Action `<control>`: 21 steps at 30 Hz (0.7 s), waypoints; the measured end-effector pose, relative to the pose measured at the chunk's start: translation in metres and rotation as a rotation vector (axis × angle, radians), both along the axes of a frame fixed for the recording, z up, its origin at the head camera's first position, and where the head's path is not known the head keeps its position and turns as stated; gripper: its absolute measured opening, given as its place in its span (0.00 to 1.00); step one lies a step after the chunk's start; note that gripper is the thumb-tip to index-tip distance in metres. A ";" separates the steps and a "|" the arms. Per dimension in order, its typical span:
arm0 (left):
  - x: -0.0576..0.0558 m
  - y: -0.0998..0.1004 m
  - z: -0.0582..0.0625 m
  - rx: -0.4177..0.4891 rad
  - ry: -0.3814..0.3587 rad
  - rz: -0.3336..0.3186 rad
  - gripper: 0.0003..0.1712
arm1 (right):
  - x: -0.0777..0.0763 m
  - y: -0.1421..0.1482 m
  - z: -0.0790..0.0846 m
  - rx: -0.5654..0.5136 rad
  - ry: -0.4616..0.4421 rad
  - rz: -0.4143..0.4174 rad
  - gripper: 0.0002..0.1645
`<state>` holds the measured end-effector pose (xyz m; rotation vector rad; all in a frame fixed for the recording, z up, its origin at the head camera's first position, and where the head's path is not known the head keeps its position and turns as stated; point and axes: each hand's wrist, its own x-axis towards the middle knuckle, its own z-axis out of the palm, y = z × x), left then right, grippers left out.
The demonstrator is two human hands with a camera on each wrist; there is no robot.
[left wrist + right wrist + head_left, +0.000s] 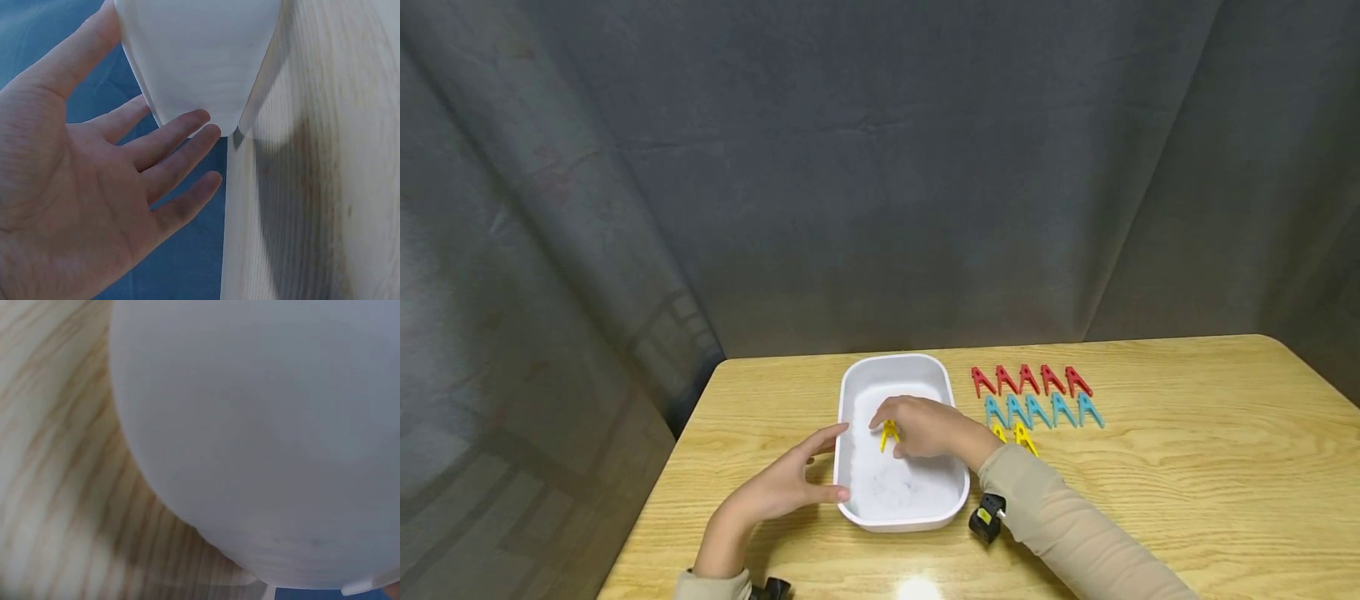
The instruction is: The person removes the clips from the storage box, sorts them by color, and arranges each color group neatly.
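A white plastic tray (902, 523) sits lengthwise on the table. My left hand (790, 479) is at its left side, fingers spread and thumb at the near part of the rim; in the left wrist view the hand (106, 187) has its fingertips along the tray's wall (200, 56). My right hand (925, 427) reaches into the tray, bent fingers and thumb around a yellow clothespin (889, 433). Whether they pinch it I cannot tell. The tray's outside (250, 437) hides nearly all of that hand in the right wrist view.
Right of the tray lie rows of clothespins: several red ones (1028, 380) at the back, several blue ones (1037, 412) in the middle, and yellow ones (1025, 438) in front, partly behind my right forearm. A grey curtain (880, 183) hangs behind the wooden table (1210, 450).
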<state>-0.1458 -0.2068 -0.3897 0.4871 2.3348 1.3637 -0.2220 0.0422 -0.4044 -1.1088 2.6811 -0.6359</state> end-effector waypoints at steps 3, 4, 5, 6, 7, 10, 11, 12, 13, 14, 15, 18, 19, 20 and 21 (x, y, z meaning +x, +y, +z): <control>0.000 0.000 0.000 -0.003 0.007 -0.001 0.49 | 0.000 0.000 0.001 -0.010 -0.010 -0.016 0.26; 0.000 0.000 0.000 -0.003 0.008 -0.002 0.49 | -0.001 0.000 0.001 -0.014 -0.012 -0.020 0.25; 0.000 0.000 0.000 -0.003 0.008 -0.002 0.49 | -0.001 0.000 0.001 -0.017 -0.017 -0.022 0.25; 0.000 0.000 0.000 -0.004 0.008 -0.002 0.49 | -0.001 0.000 0.001 -0.021 -0.021 -0.022 0.25; -0.001 0.000 0.000 -0.004 0.008 -0.003 0.49 | -0.001 0.000 0.002 -0.027 -0.022 -0.022 0.25; 0.000 0.000 -0.001 -0.004 0.008 -0.004 0.49 | -0.001 0.001 0.001 -0.050 0.004 -0.002 0.24; 0.000 0.000 -0.001 -0.005 0.009 -0.003 0.49 | -0.001 0.002 0.001 -0.059 0.017 0.008 0.24; 0.000 0.000 -0.001 -0.006 0.009 -0.004 0.49 | -0.001 0.003 0.001 -0.067 0.032 0.017 0.23; 0.000 0.000 -0.001 -0.008 0.010 -0.005 0.49 | -0.001 0.004 0.001 -0.075 0.050 0.025 0.22; 0.000 0.000 -0.001 -0.010 0.008 -0.003 0.48 | -0.001 0.004 0.001 -0.084 0.068 0.033 0.21; 0.000 0.000 -0.001 -0.010 0.007 -0.002 0.48 | 0.000 0.005 0.002 -0.092 0.084 0.040 0.21; 0.000 0.000 -0.002 -0.008 0.000 0.000 0.48 | 0.002 0.008 0.006 -0.113 0.116 0.048 0.19; 0.000 0.001 -0.002 -0.008 0.001 0.000 0.48 | 0.003 0.009 0.008 -0.121 0.122 0.047 0.19; 0.000 0.001 -0.002 -0.008 0.000 0.001 0.48 | 0.004 0.010 0.011 -0.130 0.126 0.047 0.18; 0.000 0.001 -0.001 -0.007 0.002 0.000 0.48 | 0.005 0.011 0.013 -0.136 0.129 0.044 0.18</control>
